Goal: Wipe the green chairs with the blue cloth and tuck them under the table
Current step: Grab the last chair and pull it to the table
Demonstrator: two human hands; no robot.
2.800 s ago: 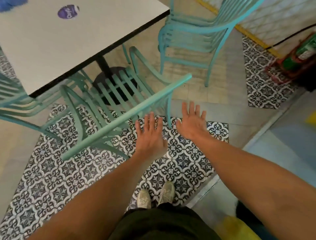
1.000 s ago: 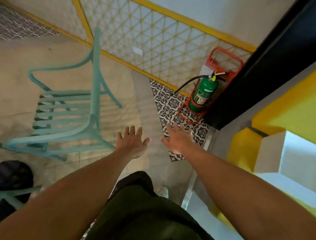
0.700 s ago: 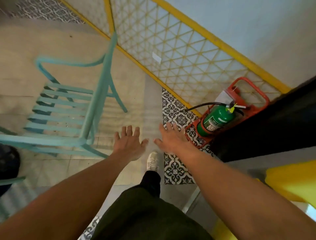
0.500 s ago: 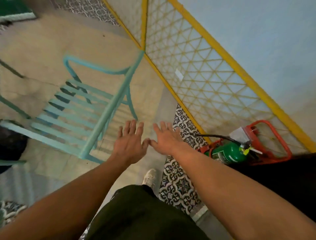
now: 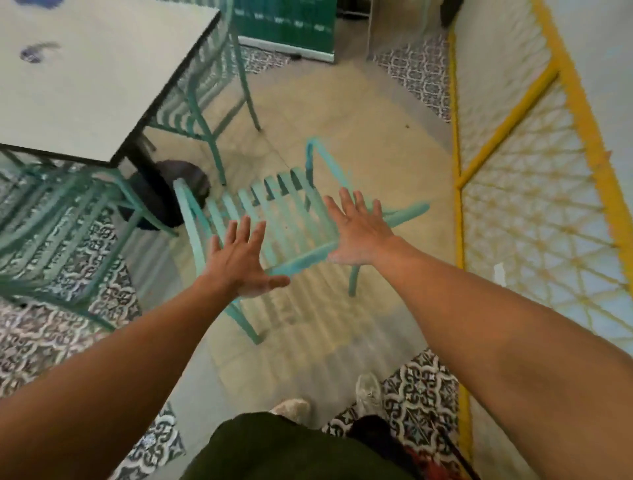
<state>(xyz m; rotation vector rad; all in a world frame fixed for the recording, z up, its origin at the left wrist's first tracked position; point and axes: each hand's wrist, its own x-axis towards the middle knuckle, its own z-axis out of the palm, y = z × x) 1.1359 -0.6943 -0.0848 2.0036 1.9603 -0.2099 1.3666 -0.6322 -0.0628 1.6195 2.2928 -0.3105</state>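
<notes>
Swung back: flat hands (image 5: 239,263) over chair (image 5: 274,212) (clear of table (image 5: 102,78) edge).

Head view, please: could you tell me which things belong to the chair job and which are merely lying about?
Job:
- untucked green slatted metal chair
- white square table
- left hand
- right hand

Lying about:
- yellow lattice screen
- dark green panel

Whole view motion-blurred. Blue cloth (image 5: 37,2) at table (image 5: 85,85) far edge cut by top border; we see only smear. Dark mark (image 5: 34,54) on tabletop smeared, we cannot identify. Left hand (image 5: 239,260) and right hand (image 5: 359,236) cover chair (image 5: 274,212) backrest rail; contact unclear. Left chair (image 5: 51,219) cut by left border.
</notes>
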